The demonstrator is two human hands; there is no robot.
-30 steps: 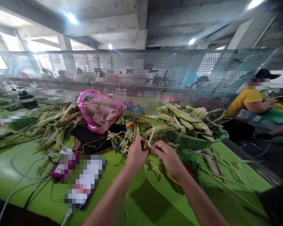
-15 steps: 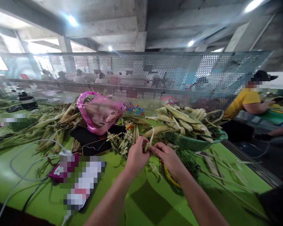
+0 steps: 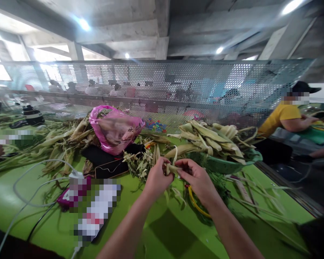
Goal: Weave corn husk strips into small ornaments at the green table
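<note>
At the dial's hub, over the green surface (image 3: 129,216): 1 pale husk strip (image 3: 174,168), folded or knotted (too small to tell me which), 1 narrow tail (image 3: 176,153) rising toward 12 o'clock.

Left grip (image 3: 157,178): closed on the strip's 9 o'clock side, thumb and fingers drawn together. Right grip (image 3: 201,180): pinching its 3 o'clock end with the fingertips.

Handling, my estimate from afar: next to weightless; soft and bendable across, tougher lengthwise; more papery than slippery; liable to split along the grain under a hard twist. Best hold, as I judge it: thumb and forefinger pads over the fold, 1 side each, narrow tail left free, tension light and even.

Adjacent stock: 1 heap of shredded husk (image 3: 140,166), 9 o'clock, near the left grip; 1 green basin (image 3: 224,166) of loose husks (image 3: 209,141), 2 to 3 o'clock; 1 yellow ring (image 3: 194,204), 5 o'clock, partly hidden by the right grip; 1 pink bag (image 3: 115,127), 10 o'clock, farther out.
</note>
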